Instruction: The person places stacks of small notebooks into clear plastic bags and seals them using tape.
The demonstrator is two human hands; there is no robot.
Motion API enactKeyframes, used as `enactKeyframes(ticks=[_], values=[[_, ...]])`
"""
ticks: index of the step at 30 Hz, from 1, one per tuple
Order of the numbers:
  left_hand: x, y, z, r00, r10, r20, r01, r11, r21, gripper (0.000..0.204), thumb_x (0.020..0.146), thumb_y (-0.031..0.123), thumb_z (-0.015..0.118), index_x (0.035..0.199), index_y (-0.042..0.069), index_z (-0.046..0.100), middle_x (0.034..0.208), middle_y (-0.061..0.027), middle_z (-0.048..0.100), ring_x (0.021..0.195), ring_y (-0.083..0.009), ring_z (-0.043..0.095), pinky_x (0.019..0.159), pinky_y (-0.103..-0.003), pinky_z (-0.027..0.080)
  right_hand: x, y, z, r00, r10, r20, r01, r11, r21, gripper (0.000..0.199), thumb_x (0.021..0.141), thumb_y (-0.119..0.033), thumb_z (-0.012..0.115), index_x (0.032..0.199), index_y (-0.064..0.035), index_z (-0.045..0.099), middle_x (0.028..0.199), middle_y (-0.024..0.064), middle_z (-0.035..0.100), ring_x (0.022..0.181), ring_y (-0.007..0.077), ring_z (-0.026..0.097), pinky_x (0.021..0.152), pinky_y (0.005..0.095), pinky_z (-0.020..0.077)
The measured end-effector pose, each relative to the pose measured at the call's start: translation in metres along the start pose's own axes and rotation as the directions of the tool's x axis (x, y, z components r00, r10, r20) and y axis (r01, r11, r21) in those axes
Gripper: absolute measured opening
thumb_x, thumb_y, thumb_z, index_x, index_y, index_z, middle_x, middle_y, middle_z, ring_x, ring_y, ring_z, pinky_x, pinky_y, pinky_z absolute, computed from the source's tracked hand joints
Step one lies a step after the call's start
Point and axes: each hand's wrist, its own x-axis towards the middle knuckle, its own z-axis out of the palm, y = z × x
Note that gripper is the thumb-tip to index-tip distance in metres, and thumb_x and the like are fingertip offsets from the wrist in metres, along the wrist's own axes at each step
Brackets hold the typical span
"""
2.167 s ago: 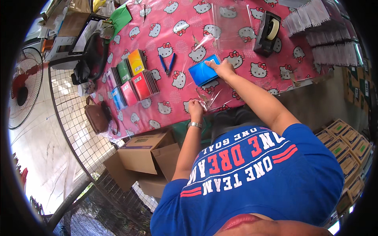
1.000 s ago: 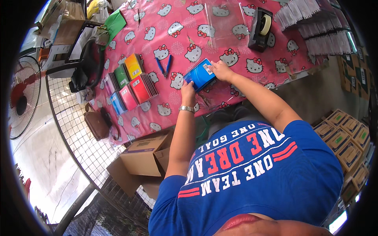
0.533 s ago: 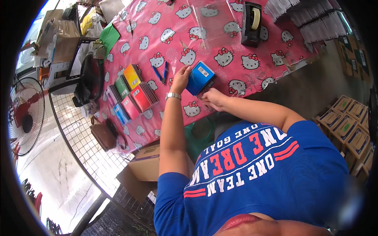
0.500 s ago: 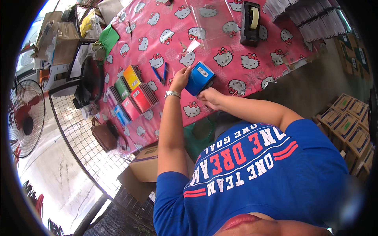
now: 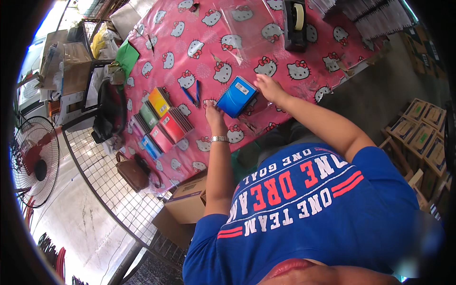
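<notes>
A blue spiral notebook [image 5: 237, 96], seemingly the top one of a small stack, lies tilted on the pink table cover. My left hand [image 5: 215, 115] is at its lower left corner, fingers loosely bent and apart. On the other side, my right hand [image 5: 270, 89] has its fingers stretched toward the notebook's upper right edge. Whether either hand touches it is hard to tell. Blue-handled pliers [image 5: 192, 94] lie open to the left. Beyond them stand stacks of small notebooks, among them yellow [image 5: 159, 101], green [image 5: 148, 117], red [image 5: 174, 124] and light blue [image 5: 151, 147].
A black tape dispenser [image 5: 295, 28] and a clear plastic sheet [image 5: 247, 28] lie on the table's far part. Stacked white-edged bundles [image 5: 382, 21] fill the far right corner. A brown bag [image 5: 132, 173] is at the left edge; cartons [image 5: 420, 128] stand right, a fan [image 5: 35, 161] left.
My left hand has let go of the notebook's upper left edge and moved down to its lower left corner. My right hand has gone from the near edge up to the right side.
</notes>
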Motion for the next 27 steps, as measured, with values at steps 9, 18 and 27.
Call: enactKeyframes(ticks=[9, 18, 27], values=[[-0.020, -0.013, 0.002, 0.978, -0.093, 0.189, 0.142, 0.954, -0.265, 0.069, 0.095, 0.053, 0.038, 0.136, -0.001, 0.031, 0.135, -0.0176, 0.044, 0.122, -0.0291, 0.046, 0.102, -0.040, 0.037, 0.012, -0.029, 0.020, 0.940, 0.112, 0.322, -0.026, 0.965, -0.260, 0.086, 0.088, -0.061, 0.041, 0.138, 0.0088, 0.030, 0.133, 0.0283, 0.045, 0.124, 0.0351, 0.046, 0.100, 0.0365, 0.0371], [-0.103, -0.122, -0.022, 0.662, 0.688, 0.299, -0.701, 0.426, 0.571, 0.055, 0.079, 0.030, 0.068, 0.126, 0.008, 0.049, 0.126, -0.0142, 0.051, 0.116, -0.0290, 0.047, 0.098, -0.043, 0.036, -0.030, 0.030, -0.064, 0.739, -0.543, 0.399, 0.673, 0.622, -0.401, 0.051, 0.082, -0.036, 0.064, 0.122, -0.0074, 0.051, 0.113, 0.0132, 0.056, 0.114, 0.0305, 0.050, 0.096, 0.0400, 0.0389], [-0.102, -0.101, -0.029, 0.605, 0.560, 0.566, -0.703, 0.043, 0.710, 0.029, 0.073, 0.019, 0.069, 0.101, 0.020, 0.069, 0.106, -0.0020, 0.065, 0.097, -0.0224, 0.058, 0.088, -0.038, 0.041, 0.001, -0.011, -0.055, 0.380, -0.268, 0.886, 0.923, 0.181, -0.341, 0.018, 0.079, -0.027, 0.064, 0.089, -0.0131, 0.059, 0.093, 0.0032, 0.058, 0.095, 0.0227, 0.056, 0.082, 0.0407, 0.0400]])
